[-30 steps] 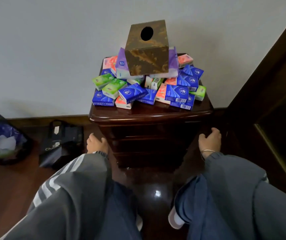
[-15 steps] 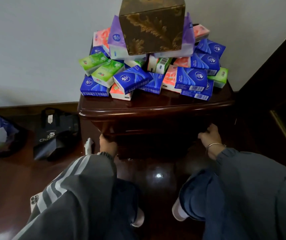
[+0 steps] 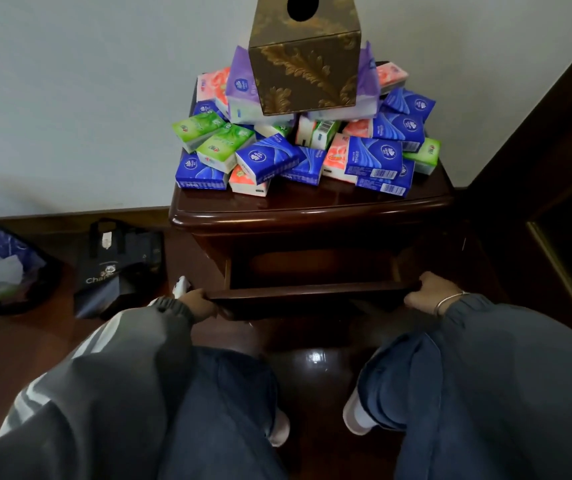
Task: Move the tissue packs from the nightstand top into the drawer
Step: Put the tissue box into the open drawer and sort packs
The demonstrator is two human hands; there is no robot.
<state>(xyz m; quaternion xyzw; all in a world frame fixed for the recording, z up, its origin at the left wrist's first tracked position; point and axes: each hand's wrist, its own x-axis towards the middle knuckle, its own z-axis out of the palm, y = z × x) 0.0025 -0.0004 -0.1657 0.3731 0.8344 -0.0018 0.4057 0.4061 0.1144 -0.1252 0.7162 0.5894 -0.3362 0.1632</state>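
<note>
Pale bare wall behind, dark glossy wooden floor underfoot, and against the wall a dark polished wooden nightstand. Heaped on its top, small plastic-wrapped tissue packs in blue, green, pink and purple, crowned by a brown tissue box with gold leaf pattern and a round hole. None seen in the drawer so far.

Half a second back: front shut, both hands only reaching in under the top. Now: dark wooden top drawer drawn out toward the knees, a dim cavity open behind its front board. Left hand curled round the board's left end, right hand curled round its right end, thin silver bangle at that wrist. Opening step judged done or nearly so; loading not yet begun.

Front packs lying near the top's front rim, outer ones close to the side edges; likely to slide off if nudged. Box perched on the heap, likely to tip once the packs under it go, so better lifted aside first. Drawer front close to the knees, little slack left for pulling. Black fabric bag on the floor at left, dark wooden panel tight along the right; freest path straight down from pile to drawer.
</note>
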